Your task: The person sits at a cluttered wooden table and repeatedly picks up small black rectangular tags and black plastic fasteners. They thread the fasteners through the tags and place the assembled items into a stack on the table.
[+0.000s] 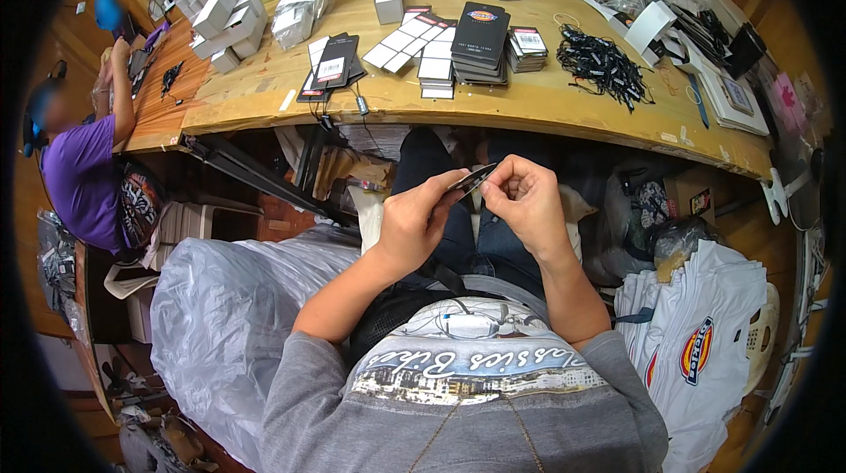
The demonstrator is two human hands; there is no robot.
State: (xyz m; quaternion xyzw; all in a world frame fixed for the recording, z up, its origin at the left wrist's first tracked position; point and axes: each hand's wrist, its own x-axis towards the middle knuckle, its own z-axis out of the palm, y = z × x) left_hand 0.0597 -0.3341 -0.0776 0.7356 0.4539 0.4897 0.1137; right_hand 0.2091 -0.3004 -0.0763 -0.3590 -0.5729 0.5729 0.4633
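Left hand (414, 225) and right hand (526, 202) meet over the lap, both pinching one dark card tag (470, 181) by its ends, tag tilted. Clear plastic bag (220, 306) just left of the knees. Beyond, wooden bench (564, 103): stacked black tags (481, 41), white labels (414, 37), tangle of black strings (601, 63).

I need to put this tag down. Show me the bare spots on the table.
Bare wood runs along the table's near edge, between the black tag stack and the black string pile. More lies left of the tags, below the white boxes. The far side is crowded.
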